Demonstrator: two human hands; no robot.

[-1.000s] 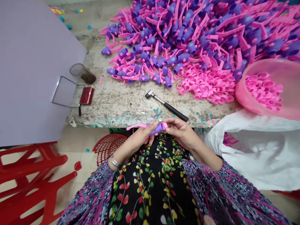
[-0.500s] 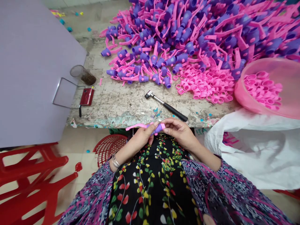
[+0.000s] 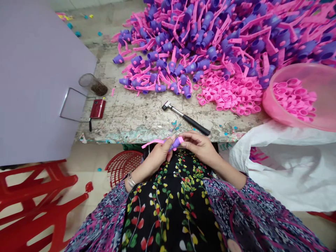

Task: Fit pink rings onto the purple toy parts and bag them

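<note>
Just in front of the table edge, my left hand [image 3: 161,153] is closed around a purple plastic barrel-shaped part [image 3: 175,144] with a long pink arm [image 3: 152,142] sticking out to the left. A pink ring [image 3: 181,139] sits on the right end of the purple part. My right hand [image 3: 198,147] has its fingers and thumb closed on that ringed end. Part of the purple body is hidden under my left thumb and fingers. Beyond my hands, a hammer [image 3: 186,118] with a black handle lies on the table.
Similar purple-and-pink parts [image 3: 168,49] form a big pile on the worn table [image 3: 123,115]. Loose pink rings [image 3: 231,92] lie beside a pink bowl [image 3: 267,101] holding more. A glass [image 3: 93,84], a red box [image 3: 97,109], a white sack [image 3: 288,164] and red stools [image 3: 39,206] surround me.
Both hands stay together on the purple part, which has shifted very slightly and turned a little. The rest looks the same apart from a tiny shift of the view.
</note>
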